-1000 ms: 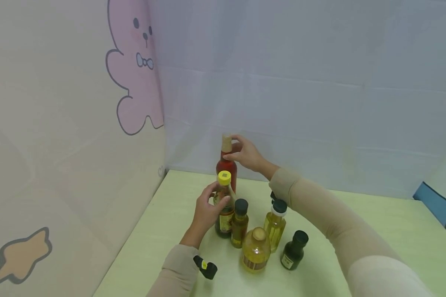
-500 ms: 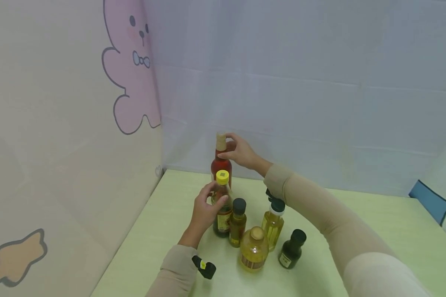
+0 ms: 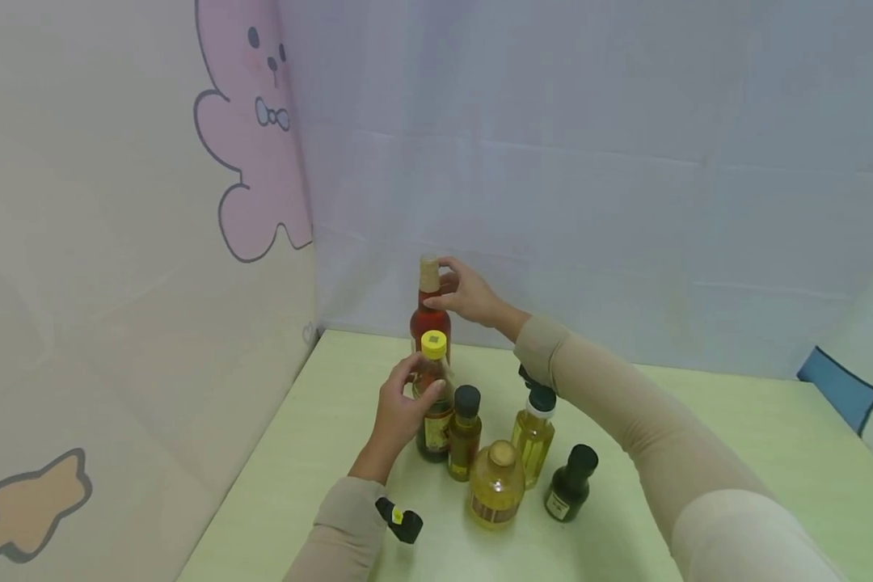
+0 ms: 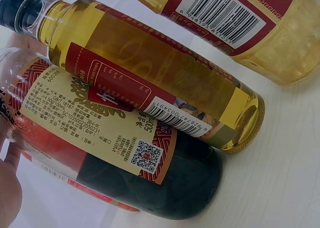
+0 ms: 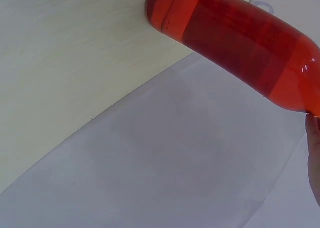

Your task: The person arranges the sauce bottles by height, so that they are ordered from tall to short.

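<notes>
A tall red bottle (image 3: pixel 430 323) with a pale wrapped cap stands at the back of the table; my right hand (image 3: pixel 473 297) grips its neck from the right. The right wrist view shows the red bottle's body (image 5: pixel 240 43) with a bit of that hand (image 5: pixel 314 153) at the edge. In front of it is a dark sauce bottle (image 3: pixel 435 428) with a yellow cap, its upper part held between the thumb and fingers of my left hand (image 3: pixel 400 411). The left wrist view shows the sauce bottle's label (image 4: pixel 95 118) beside a yellow oil bottle (image 4: pixel 150 68).
Right of the sauce bottle stand a small black-capped bottle (image 3: pixel 465 440), a round yellow bottle (image 3: pixel 496 489), a white-collared oil bottle (image 3: pixel 533 440) and a small dark bottle (image 3: pixel 568 487). A light curtain (image 3: pixel 589 202) hangs behind the pale green table (image 3: pixel 735 428).
The whole head view has shifted slightly, moving the scene a little left. Both hands keep their hold on the two bottles, with no clear motion against the table.
</notes>
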Demonstrator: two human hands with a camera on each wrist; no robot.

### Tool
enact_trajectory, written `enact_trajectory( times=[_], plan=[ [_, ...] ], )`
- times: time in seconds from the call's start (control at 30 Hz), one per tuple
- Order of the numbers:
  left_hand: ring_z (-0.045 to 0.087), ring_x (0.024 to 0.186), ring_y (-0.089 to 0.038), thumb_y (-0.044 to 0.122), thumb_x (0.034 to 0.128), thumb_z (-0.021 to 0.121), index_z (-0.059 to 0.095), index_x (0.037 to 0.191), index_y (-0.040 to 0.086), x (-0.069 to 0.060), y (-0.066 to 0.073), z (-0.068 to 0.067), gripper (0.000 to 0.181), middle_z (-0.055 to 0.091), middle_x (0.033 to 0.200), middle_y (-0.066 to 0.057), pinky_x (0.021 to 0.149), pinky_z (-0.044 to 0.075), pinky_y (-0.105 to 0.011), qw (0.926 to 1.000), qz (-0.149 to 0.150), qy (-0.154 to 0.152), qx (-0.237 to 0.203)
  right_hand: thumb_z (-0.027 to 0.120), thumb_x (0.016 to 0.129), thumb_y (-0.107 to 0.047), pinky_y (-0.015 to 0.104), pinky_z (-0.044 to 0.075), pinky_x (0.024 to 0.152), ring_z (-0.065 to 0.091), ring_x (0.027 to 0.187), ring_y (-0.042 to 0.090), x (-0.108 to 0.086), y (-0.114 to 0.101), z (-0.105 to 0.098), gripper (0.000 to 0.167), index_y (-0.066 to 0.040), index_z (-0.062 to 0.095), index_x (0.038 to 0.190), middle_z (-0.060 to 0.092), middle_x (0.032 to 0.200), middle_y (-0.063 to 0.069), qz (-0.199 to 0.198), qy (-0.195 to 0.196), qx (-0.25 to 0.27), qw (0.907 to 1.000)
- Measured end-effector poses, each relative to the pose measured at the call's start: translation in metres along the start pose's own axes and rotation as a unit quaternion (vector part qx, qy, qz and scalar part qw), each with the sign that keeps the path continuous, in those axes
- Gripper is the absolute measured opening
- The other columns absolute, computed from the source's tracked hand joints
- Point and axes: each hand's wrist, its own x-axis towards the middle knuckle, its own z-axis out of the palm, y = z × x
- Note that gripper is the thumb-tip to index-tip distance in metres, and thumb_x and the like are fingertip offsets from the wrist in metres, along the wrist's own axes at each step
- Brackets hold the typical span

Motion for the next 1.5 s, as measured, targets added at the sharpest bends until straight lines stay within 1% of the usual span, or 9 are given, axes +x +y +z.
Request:
enact_trajectory(
  times=[0.27,0.57,0.83,1.07,1.3,1.5],
  plan=[
    [0.052,0.116,-0.027,0.019,0.0904,0.070,0.055,0.131,0.006,0.002,-0.004,0.000,0.045,0.060,0.123,-0.009,0.098,0.041,-0.051,0.9999,0.011,0.004,0.000,0.074,0.088,-0.009,0.049,0.047,0.095,0.057,0.114,0.031,0.000,-0.002,-0.001,0.064,-0.013,0.039,0.141,0.059,0.124,0.017,0.008,-0.009,-0.007,0.9999],
    [0.053,0.115,-0.027,0.018,0.0898,0.070,0.056,0.131,0.004,-0.002,-0.005,-0.004,0.046,0.060,0.122,-0.010,0.097,0.041,-0.051,0.9998,0.013,0.014,0.000,0.073,0.088,-0.009,0.048,0.047,0.095,0.057,0.113,0.031,0.003,-0.002,0.002,0.062,-0.010,0.039,0.140,0.059,0.123,0.018,-0.001,-0.029,-0.009,0.9995],
    [0.053,0.114,-0.028,0.016,0.0899,0.070,0.056,0.130,0.003,-0.002,-0.004,-0.005,0.044,0.061,0.121,-0.012,0.095,0.042,-0.051,0.9997,0.018,0.017,0.002,0.073,0.089,-0.008,0.047,0.047,0.095,0.058,0.114,0.030,0.001,-0.007,-0.004,0.058,-0.009,0.042,0.138,0.059,0.125,0.018,-0.007,-0.033,-0.018,0.9993],
    [0.053,0.115,-0.028,0.017,0.0895,0.070,0.056,0.130,0.004,-0.001,-0.005,-0.006,0.044,0.061,0.121,-0.011,0.096,0.042,-0.051,0.9998,0.012,0.015,0.004,0.072,0.090,-0.009,0.047,0.048,0.094,0.057,0.115,0.029,-0.003,-0.010,-0.010,0.053,-0.010,0.045,0.135,0.059,0.126,0.016,-0.005,-0.029,-0.006,0.9995],
    [0.052,0.116,-0.028,0.017,0.0900,0.070,0.055,0.131,0.004,-0.002,-0.003,-0.004,0.046,0.060,0.123,-0.012,0.097,0.041,-0.051,0.9999,0.012,0.010,0.002,0.068,0.092,-0.007,0.044,0.047,0.095,0.058,0.114,0.030,-0.010,-0.010,-0.018,0.052,-0.001,0.042,0.137,0.060,0.123,0.019,0.001,-0.025,0.006,0.9997],
    [0.052,0.117,-0.028,0.018,0.0904,0.069,0.055,0.131,0.004,-0.002,-0.002,-0.004,0.045,0.060,0.123,-0.011,0.098,0.041,-0.051,0.9999,0.007,0.005,0.005,0.067,0.094,-0.010,0.047,0.048,0.093,0.060,0.109,0.030,-0.019,-0.008,-0.026,0.049,-0.001,0.043,0.135,0.060,0.123,0.019,0.017,-0.023,0.011,0.9995]
  ],
)
